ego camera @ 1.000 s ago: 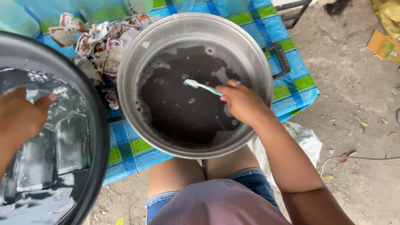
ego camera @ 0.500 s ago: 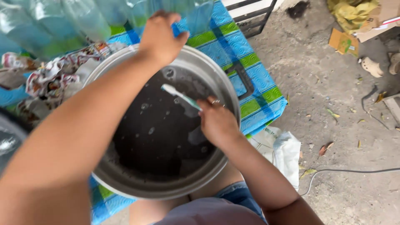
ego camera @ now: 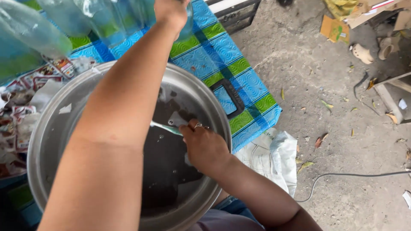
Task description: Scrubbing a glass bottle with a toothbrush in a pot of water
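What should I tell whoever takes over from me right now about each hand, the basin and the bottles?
Right hand: inside the metal basin, grip closed on a pale toothbrush, its head hidden behind the left forearm.
Left hand: stretched across the basin to the clear plastic bottles at the far edge; whether the grip has closed on one cannot be told.
Basin: sits on the blue-green checked cloth, dark water inside. Crumpled wrappers lie on its left.
Done: nothing visibly finished.
Left: no bottle is in the basin yet.
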